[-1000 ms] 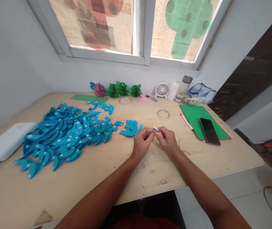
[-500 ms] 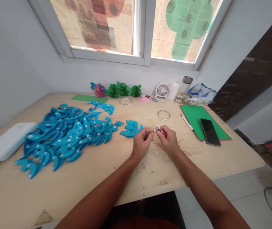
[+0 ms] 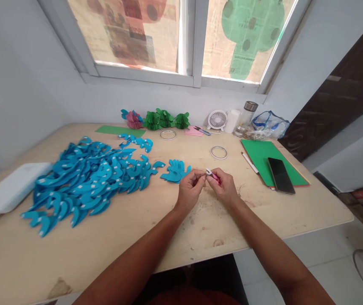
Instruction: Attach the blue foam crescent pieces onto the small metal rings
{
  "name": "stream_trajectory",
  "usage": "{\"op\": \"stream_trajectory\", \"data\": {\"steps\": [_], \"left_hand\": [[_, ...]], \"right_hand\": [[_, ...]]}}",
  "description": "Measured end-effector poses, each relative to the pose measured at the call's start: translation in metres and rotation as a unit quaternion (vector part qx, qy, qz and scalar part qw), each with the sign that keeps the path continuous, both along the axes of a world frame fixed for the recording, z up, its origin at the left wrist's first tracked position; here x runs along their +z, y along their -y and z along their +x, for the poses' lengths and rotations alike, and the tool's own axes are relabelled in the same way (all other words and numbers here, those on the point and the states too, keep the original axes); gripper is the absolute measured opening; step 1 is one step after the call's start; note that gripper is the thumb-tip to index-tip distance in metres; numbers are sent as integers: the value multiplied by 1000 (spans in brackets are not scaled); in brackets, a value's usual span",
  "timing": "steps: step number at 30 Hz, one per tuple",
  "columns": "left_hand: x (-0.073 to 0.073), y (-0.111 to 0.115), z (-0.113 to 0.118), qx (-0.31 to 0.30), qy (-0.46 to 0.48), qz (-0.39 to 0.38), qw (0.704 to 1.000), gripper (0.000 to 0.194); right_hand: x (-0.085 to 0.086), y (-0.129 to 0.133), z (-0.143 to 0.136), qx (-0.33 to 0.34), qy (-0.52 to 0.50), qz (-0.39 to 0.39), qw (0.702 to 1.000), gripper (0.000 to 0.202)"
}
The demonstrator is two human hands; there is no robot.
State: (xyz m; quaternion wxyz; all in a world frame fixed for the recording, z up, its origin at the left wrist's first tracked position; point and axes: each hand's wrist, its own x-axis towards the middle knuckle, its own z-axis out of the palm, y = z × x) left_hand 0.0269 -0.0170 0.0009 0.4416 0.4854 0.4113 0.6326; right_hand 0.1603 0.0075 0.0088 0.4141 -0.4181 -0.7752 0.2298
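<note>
My right hand (image 3: pixel 223 184) is closed around a small tool with a pink handle (image 3: pixel 215 178) and a pale tip; its exact kind is too small to tell. The tip points left, at the fingertips of my left hand (image 3: pixel 191 187), which are pinched together. Whatever sits in that pinch is mostly hidden. Both hands meet just above the table, nearly touching. Left of them lies a small bunch of blue paper pieces (image 3: pixel 175 171). Farther left spreads a big heap of curved blue paper pieces (image 3: pixel 89 178) marked with little white squares.
Two tape rolls (image 3: pixel 219 153) lie beyond my hands. To the right, a phone (image 3: pixel 280 175) rests on green sheets (image 3: pixel 259 159) beside a pen (image 3: pixel 249 163). A white power bank (image 3: pixel 12 186) is far left. Green paper figures (image 3: pixel 165 119), a fan (image 3: pixel 217 120) and a bottle (image 3: pixel 247 117) line the wall.
The tool's pale tip has shifted slightly left and is now right at my left fingertips. The small white bit seen there before is no longer distinct. Other things stay put.
</note>
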Motion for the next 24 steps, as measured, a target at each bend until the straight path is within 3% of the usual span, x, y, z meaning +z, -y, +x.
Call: {"op": "stream_trajectory", "data": {"steps": [15,24], "left_hand": [[1,0,0,-10,-5,-12,1000,13],[4,1,-3,10,-29,-8,999,16]], "right_hand": [[-1,0,0,4,9,8,1000,22],[2,-1,2,-42,4,17,999,23]]}}
